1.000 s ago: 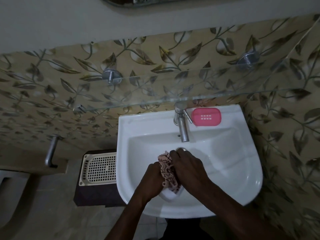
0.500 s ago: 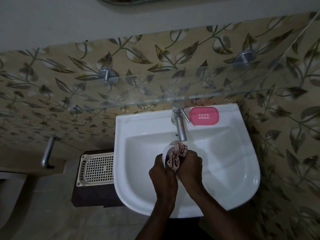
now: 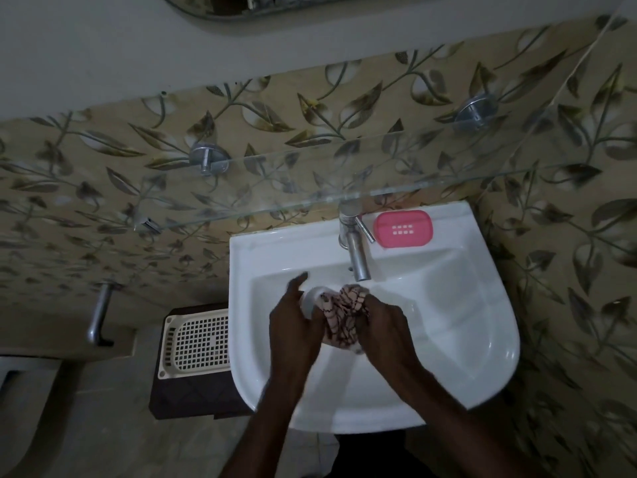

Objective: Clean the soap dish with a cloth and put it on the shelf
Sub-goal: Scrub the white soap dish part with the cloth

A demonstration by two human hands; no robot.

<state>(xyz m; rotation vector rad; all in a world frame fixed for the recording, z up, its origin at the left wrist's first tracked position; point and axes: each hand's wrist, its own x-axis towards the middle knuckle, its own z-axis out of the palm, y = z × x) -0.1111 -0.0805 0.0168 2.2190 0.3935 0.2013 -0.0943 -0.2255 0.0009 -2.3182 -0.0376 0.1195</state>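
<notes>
Over the white sink basin (image 3: 458,326), my left hand (image 3: 293,326) holds a white soap dish part (image 3: 310,300) by its edge, with one finger stretched up. My right hand (image 3: 382,326) grips a pink patterned cloth (image 3: 341,312) and presses it against that white piece. Most of the white piece is hidden by the cloth and my hands. A pink slotted soap dish tray (image 3: 403,229) lies on the sink ledge right of the tap (image 3: 355,250). The glass shelf (image 3: 310,181) runs along the tiled wall above the sink.
Two chrome brackets, the left bracket (image 3: 206,158) and the right bracket (image 3: 477,112), carry the shelf. A cream perforated basket (image 3: 196,343) sits on a dark stand left of the sink. A metal handle (image 3: 98,312) sticks out at the left wall. A mirror edge (image 3: 275,5) shows at the top.
Both hands shifted slightly up and left in the basin. The white piece has turned in my left hand, and the cloth now covers its right side.
</notes>
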